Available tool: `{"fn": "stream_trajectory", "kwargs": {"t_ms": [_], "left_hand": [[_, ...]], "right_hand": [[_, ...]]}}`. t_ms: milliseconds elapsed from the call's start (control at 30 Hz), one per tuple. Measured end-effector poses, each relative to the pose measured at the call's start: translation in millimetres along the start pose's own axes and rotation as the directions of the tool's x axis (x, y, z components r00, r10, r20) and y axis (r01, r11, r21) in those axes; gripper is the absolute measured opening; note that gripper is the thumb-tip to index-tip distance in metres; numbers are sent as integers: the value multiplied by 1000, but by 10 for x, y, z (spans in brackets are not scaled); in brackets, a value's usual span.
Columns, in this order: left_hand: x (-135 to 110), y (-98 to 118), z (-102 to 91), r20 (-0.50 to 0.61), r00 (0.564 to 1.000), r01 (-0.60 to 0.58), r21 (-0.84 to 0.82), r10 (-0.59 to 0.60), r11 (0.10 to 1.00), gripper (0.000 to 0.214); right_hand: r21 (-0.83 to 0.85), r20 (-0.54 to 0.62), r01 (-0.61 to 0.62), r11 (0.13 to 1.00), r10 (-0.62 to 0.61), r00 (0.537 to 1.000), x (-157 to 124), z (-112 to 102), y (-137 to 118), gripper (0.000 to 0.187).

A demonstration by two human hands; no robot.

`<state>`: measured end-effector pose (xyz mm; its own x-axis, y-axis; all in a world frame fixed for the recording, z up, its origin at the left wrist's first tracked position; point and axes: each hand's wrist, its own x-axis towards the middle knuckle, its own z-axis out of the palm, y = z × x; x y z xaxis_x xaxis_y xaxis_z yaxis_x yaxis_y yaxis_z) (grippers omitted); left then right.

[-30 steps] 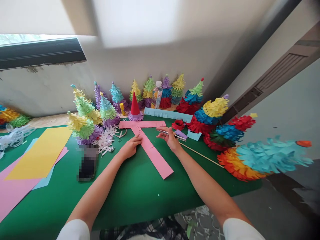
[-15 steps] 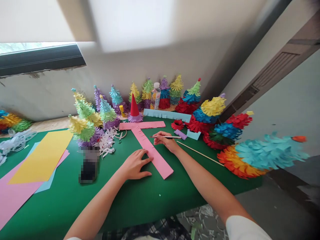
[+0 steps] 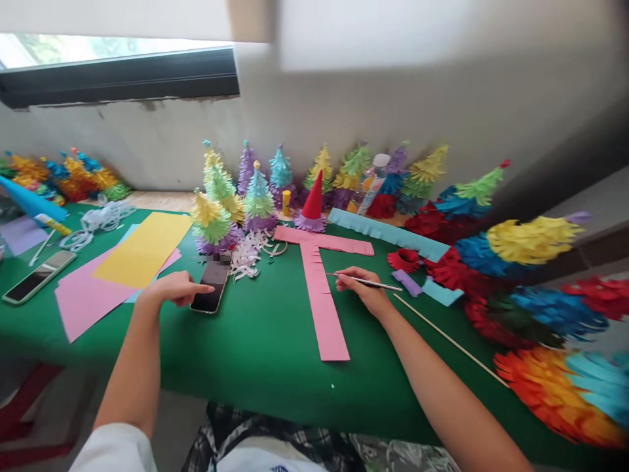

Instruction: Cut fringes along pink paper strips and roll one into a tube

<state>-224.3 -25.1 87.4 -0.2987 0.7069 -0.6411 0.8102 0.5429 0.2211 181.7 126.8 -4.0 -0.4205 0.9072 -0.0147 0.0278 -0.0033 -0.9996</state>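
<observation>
My left hand (image 3: 170, 288) is at the dark phone (image 3: 209, 298), index finger stretched onto its screen and the other fingers curled with nothing in them. My right hand (image 3: 364, 288) grips a slim pen-like tool (image 3: 377, 284), its tip pointing left close to the edge of a pink paper strip (image 3: 328, 321). Short slits run along the right edge of that strip. Its far end meets a second pink strip (image 3: 344, 242) lying crosswise. Behind them stands a red paper cone (image 3: 313, 200) with a purple fringe at its base.
Fringed paper trees (image 3: 258, 203) line the wall and curve round the right side. A light-blue strip (image 3: 388, 233), a thin stick (image 3: 449, 337) and white paper shreds (image 3: 246, 252) lie about. At left are coloured sheets (image 3: 142, 252) and another phone (image 3: 39, 276).
My left hand has left the pink strip and moved left onto the phone. My right hand still holds the tool beside the strip. The view has swung left.
</observation>
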Motion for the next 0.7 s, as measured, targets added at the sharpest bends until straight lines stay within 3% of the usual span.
{"fn": "stream_trajectory", "kwargs": {"t_ms": [67, 167, 700], "left_hand": [[90, -212, -70, 182, 973, 150, -26, -143, 988, 59], [211, -302, -59, 332, 935, 146, -41, -124, 988, 56], [345, -229, -62, 382, 905, 197, 14, -187, 980, 55]], "right_hand": [[-10, -13, 3, 1000, -3, 1000, -3, -12, 17, 33], [-41, -20, 3, 999, -4, 1000, -7, -33, 48, 32], [-144, -1, 21, 989, -21, 1000, -60, 31, -46, 37]]}}
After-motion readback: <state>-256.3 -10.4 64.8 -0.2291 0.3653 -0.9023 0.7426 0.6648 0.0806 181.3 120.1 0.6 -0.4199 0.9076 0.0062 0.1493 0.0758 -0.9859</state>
